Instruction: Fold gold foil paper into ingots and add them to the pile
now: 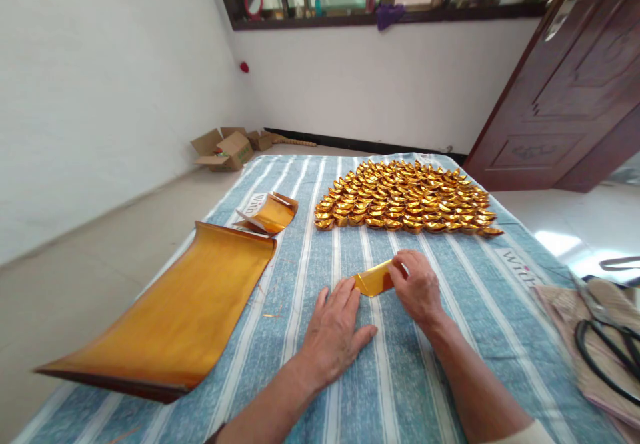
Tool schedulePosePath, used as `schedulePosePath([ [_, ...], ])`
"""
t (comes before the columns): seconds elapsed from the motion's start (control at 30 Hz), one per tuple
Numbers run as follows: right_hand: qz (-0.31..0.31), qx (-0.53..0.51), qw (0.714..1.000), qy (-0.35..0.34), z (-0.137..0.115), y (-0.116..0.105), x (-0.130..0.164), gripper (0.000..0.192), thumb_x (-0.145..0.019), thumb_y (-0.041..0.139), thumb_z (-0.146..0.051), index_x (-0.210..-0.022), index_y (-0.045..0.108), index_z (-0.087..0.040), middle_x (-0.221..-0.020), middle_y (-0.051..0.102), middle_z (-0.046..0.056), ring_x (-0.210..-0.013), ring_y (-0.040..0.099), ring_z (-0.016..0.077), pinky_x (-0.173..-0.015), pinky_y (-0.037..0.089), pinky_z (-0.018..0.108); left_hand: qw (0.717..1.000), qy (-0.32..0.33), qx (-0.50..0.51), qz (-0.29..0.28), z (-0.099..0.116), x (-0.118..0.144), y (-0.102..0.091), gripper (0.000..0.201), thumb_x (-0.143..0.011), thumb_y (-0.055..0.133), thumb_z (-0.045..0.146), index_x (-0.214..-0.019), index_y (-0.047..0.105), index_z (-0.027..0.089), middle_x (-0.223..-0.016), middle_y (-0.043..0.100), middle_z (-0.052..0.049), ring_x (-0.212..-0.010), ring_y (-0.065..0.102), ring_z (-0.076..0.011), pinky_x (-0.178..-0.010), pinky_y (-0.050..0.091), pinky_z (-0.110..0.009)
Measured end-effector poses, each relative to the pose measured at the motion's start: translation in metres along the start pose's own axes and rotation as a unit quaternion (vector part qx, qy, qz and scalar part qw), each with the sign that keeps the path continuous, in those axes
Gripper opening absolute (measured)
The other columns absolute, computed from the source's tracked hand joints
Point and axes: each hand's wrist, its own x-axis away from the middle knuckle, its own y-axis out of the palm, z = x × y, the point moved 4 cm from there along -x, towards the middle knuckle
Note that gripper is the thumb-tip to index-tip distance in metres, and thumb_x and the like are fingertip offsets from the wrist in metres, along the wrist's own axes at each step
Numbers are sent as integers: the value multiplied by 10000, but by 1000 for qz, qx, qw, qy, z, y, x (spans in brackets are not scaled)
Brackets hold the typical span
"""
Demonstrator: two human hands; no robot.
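A folded strip of gold foil paper (375, 280) lies between my hands on the blue striped cloth (345, 257). My right hand (416, 288) pinches its right end between thumb and fingers. On the strip's left end rest the fingertips of my left hand (336, 329), which lies flat with its thumb apart. Beyond them stand many folded gold paper ingots (405, 197) in packed rows. To the left is a large stack of gold foil sheets (170, 304), its edges curling up. A smaller stack of gold foil pieces (274, 215) sits behind it, also curled.
Black-handled scissors (597, 327) lie on a beige cloth (560, 304) at the right edge. Thin gold scraps (271, 315) are scattered near the large stack. Open cardboard boxes (227, 151) stand on the floor beyond the table. A brown door (555, 97) stands at the right.
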Motion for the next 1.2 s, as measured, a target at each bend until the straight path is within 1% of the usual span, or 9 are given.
schedulePosePath([
  [0.13,-6,64,998,26,14,-1,-2,178,-818,484,-192,-903,640,-191,-909,642,95,-940,556,261,-827,442,396,1000,14,-3,10,-5,-4,-4,527,-861,582,369,-1323,430,165,-1440,424,-138,-1356,346,-284,-1101,286,-504],
  [0.3,-67,59,996,-5,11,5,0,235,-821,496,-207,-1003,644,-210,-966,652,82,-957,555,251,-835,433,386,998,48,-2,33,-14,-10,-10,470,-857,592,374,-1265,470,176,-1386,474,-129,-1317,397,-276,-1075,329,-465],
  [0.43,-126,79,988,-38,3,8,2,158,-814,534,-202,-918,653,-213,-906,657,71,-904,553,240,-810,418,362,997,69,-6,35,-20,-15,-14,411,-860,595,342,-1224,500,178,-1391,468,-123,-1322,388,-264,-1067,339,-445],
  [0.53,-145,98,984,-44,0,8,3,105,-821,540,-199,-795,640,-215,-837,645,62,-866,545,231,-761,405,334,997,63,-12,32,-24,-17,-14,376,-856,606,321,-1190,529,165,-1397,460,-137,-1330,378,-283,-1071,328,-472],
  [0.67,-148,123,980,-42,-1,4,3,187,-844,524,-222,-673,601,-221,-730,612,40,-781,535,206,-690,373,304,998,51,-14,37,-28,-18,-11,355,-862,600,319,-1182,542,176,-1392,460,-144,-1329,375,-309,-1058,332,-523],
  [0.77,-159,132,978,-22,-1,1,3,213,-836,528,-235,-635,596,-221,-692,611,30,-735,541,192,-639,350,287,997,49,-25,51,-31,-20,-8,339,-871,586,334,-1175,553,187,-1394,450,-143,-1327,374,-304,-1054,341,-517],
  [0.9,-200,82,976,24,-2,-1,4,212,-818,541,-278,-634,627,-218,-632,607,9,-633,541,164,-575,336,266,996,40,-39,75,-35,-23,-6,285,-880,576,305,-1143,576,195,-1383,450,-123,-1318,381,-291,-1055,358,-471],
  [1.03,-251,-20,965,79,-4,-1,6,148,-785,567,-290,-802,690,-211,-520,530,-38,-492,475,122,-517,331,242,995,33,-38,87,-35,-27,-7,216,-890,555,280,-1087,597,201,-1355,465,-99,-1301,394,-289,-1051,370,-464],
  [1.2,-331,-77,938,64,-14,1,10,138,-776,569,-267,-794,691,-204,-487,448,-65,-454,388,93,-470,281,225,996,22,-41,80,-37,-30,-8,195,-905,512,249,-1070,606,204,-1356,456,-103,-1293,401,-285,-1054,363,-469],
])
